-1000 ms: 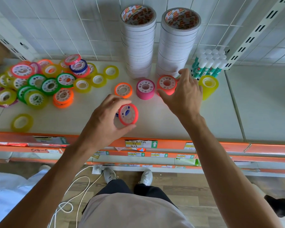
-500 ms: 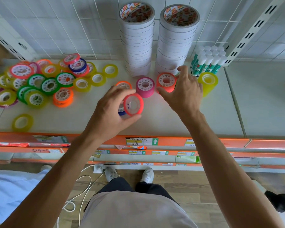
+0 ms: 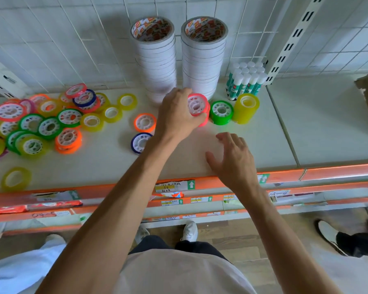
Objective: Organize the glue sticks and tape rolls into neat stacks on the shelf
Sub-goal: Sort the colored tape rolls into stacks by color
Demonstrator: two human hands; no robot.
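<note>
White shelf [image 3: 106, 166] before you: your left hand [image 3: 179, 115] grips the pink tape roll [image 3: 197, 105] flat just beside the green roll [image 3: 221, 111], your right hand [image 3: 232, 160] hovering relaxed, holding nothing.

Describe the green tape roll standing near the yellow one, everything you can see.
The green tape roll is a bright green band wound on a white plastic core with round holes. It lies flat on the shelf, hole upward, between the pink roll under the left hand and the taller yellow roll. No hand touches it.
</note>
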